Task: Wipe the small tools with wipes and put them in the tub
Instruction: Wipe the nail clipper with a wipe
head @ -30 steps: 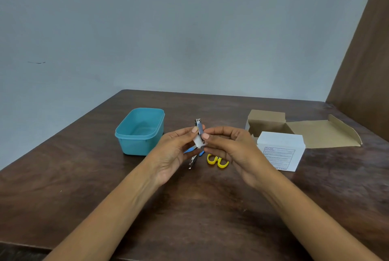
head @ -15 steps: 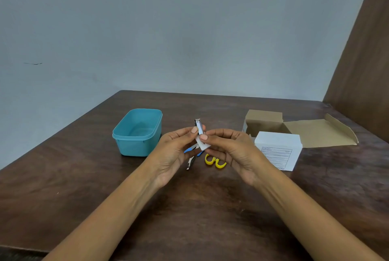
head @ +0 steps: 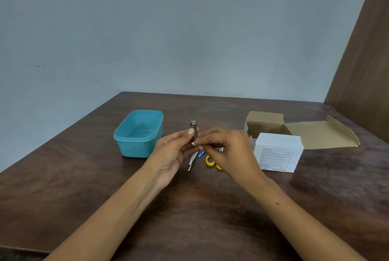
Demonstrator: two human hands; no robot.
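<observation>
hands pinch upright nail clipper

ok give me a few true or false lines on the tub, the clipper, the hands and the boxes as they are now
1. The teal tub holds the yellow scissors. False: nothing shows inside it, and the scissors' yellow handles lie on the table.
2. The left hand holds the nail clipper upright. True.
3. The right hand rests flat on the white box. False: its fingers are curled beside the clipper, off the box.
4. The brown cardboard box behind the white box is open. True.
5. The tub is right of the white box. False: it is left.
</observation>
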